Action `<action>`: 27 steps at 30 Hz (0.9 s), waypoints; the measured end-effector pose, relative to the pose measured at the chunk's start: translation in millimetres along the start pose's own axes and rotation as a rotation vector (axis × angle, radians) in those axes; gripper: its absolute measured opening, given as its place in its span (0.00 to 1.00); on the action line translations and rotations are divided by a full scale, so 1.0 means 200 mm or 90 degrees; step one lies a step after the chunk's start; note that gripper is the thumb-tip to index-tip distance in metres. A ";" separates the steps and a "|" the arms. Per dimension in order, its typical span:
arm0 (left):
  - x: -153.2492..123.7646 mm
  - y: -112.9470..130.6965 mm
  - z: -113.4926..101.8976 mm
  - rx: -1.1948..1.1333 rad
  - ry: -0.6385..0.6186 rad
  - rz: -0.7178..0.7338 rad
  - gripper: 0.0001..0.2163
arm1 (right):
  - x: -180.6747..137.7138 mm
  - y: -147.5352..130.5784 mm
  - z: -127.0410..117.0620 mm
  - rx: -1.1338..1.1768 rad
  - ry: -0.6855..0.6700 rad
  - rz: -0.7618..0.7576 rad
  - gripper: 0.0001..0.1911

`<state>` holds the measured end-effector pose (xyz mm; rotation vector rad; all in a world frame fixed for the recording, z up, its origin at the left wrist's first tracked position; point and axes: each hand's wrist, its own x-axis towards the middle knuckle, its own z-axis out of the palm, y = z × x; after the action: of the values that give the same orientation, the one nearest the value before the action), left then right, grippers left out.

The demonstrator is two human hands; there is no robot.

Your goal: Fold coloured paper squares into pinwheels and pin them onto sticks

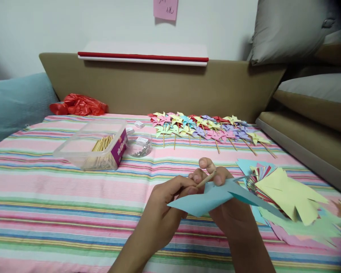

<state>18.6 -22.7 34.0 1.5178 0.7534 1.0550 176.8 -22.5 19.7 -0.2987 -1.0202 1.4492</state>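
My left hand [165, 204] is closed, pinching one end of a thin wooden stick [206, 178]. My right hand [230, 212] is closed on a light blue cut paper square [213, 197], its fingers pressing the folded corners against the stick near the middle. Both hands hover over the striped cloth [59, 204] at the front centre. The blue paper hides part of both hands.
A stack of cut coloured paper squares [284, 193] lies at the right. Finished paper pinwheels [204, 127] lie in rows at the back. A clear plastic box of sticks [99, 146] and a small bag of pins [140, 148] sit at the left, a red plastic bag [79, 105] behind.
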 end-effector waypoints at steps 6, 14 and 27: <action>0.00 0.02 0.00 0.011 -0.010 0.010 0.11 | 0.00 0.00 -0.01 -0.009 0.002 0.009 0.03; -0.01 0.00 0.00 0.033 -0.014 0.021 0.09 | 0.00 0.00 0.00 -0.015 0.023 0.017 0.04; 0.00 -0.01 -0.08 0.294 0.001 0.292 0.14 | 0.03 0.01 0.02 -0.010 0.038 -0.002 0.04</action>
<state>3.7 -16.8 32.8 2.1556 0.6955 1.2717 171.3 -18.2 22.9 -0.3499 -0.9831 1.4220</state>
